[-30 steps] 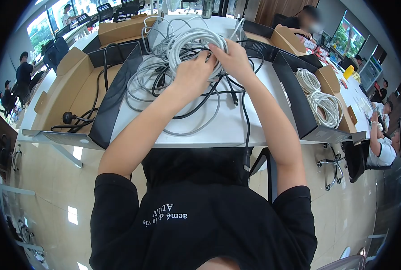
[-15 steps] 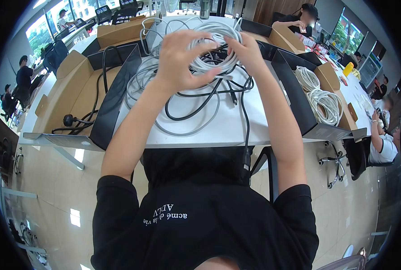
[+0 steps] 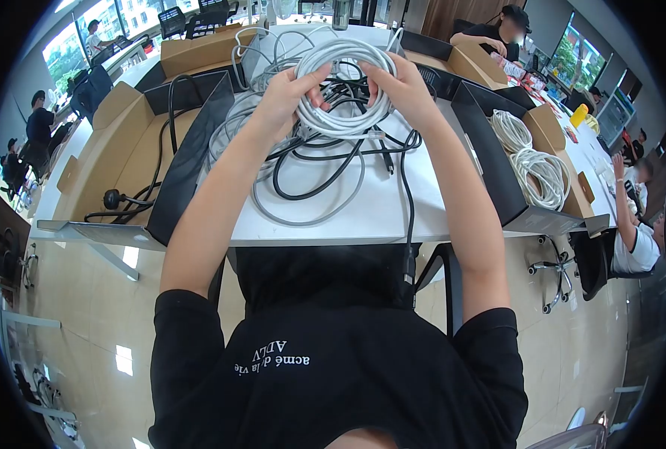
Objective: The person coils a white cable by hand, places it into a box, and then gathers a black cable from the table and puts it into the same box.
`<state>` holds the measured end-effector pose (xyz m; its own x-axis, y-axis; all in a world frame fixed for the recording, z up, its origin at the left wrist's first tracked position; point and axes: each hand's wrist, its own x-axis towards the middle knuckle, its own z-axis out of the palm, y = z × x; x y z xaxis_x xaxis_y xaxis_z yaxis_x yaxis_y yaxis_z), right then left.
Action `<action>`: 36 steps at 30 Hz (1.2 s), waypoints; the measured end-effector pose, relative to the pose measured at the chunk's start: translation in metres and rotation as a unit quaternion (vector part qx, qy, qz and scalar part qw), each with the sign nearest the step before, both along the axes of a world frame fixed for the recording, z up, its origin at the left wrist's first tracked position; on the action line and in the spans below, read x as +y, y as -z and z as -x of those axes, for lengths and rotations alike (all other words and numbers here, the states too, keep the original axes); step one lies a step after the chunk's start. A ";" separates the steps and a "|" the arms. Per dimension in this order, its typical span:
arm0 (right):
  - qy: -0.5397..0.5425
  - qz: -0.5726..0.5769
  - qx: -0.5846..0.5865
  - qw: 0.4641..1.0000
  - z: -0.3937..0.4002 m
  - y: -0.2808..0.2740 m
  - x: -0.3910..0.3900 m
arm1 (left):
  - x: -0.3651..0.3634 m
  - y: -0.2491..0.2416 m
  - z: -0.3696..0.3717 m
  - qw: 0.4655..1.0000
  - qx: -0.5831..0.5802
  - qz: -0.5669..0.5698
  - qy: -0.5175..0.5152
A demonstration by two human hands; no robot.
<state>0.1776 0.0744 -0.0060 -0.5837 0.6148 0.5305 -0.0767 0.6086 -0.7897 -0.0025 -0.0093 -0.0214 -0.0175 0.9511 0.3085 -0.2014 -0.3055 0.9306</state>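
A round coil of white cable [image 3: 345, 129] is held up between my two hands, above a heap of cables on the white table [image 3: 325, 230]. My left hand [image 3: 292, 93] grips its left side, thumb on top and fingers curled through the middle. On the opposite side my right hand [image 3: 396, 82] grips it the same way. Black cables [image 3: 303, 196] lie tangled beneath and in front of the coil, one hanging over the table's front edge. Loose grey cable [image 3: 232, 131] spreads to the left of the heap.
At left an open cardboard box [image 3: 116, 168] contains a black cable with a plug [image 3: 112, 199]. The open box at right [image 3: 546, 123] holds coiled white cables [image 3: 540, 176]. Further boxes [image 3: 206, 56] stand behind. Another person [image 3: 493, 37] sits at the far right.
My left hand, previously spread open beside the coil, has closed on its left side. The coil now faces me as a wider ring, slightly further left.
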 end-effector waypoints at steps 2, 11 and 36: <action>0.000 0.000 -0.012 1.000 0.000 -0.001 -0.004 | 0.002 0.001 0.007 0.997 -0.037 0.012 0.065; -0.073 0.013 0.011 0.997 -0.008 -0.010 -0.010 | -0.011 -0.002 0.003 0.983 0.024 -0.056 0.175; -0.078 0.161 0.085 0.980 0.000 -0.001 0.004 | -0.007 -0.009 -0.001 0.985 -0.144 0.055 0.075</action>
